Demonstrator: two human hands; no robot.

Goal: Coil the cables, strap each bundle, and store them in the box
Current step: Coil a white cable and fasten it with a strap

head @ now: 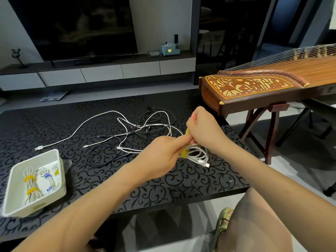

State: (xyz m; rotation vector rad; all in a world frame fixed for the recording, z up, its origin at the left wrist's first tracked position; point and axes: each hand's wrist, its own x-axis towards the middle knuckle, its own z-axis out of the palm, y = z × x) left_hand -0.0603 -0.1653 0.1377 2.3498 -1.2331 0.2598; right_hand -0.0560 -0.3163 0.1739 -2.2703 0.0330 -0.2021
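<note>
Left hand (pixel 161 155) and right hand (pixel 203 131) meet over the right part of the black table w/ grey scroll pattern (pixel 101 180), both held just above the top. Btwn them is a coiled white charging cable (pixel 199 155); its loops and plug end hang out below the right wrist.

The left hand's fingers are curled and it grips the coil at its near-left side, index finger stretched toward the right hand. A yellow strap (pixel 184 153) wraps the coil there. The right hand is closed in a loose fist and pinches the strap's upper end, which runs up from the coil to its fingertips.

The rectangular white plastic box (pixel 36 204) sits at the near-left of the table, well apart from the hands. Inside lie a white bundle w/ two yellow straps (pixel 29 186) and, beside it, a white bundle w/ purple straps (pixel 47 176).

A tangle of loose white and black cables (pixel 145 126) is spread across the table's ctr, beyond the hands.

To the right of the table stands a carved wooden stringed zither on a stand (pixel 254 84). In the bg, a dark TV screen (pixel 81 24) hangs above a low grey console (pixel 101 72).
</note>
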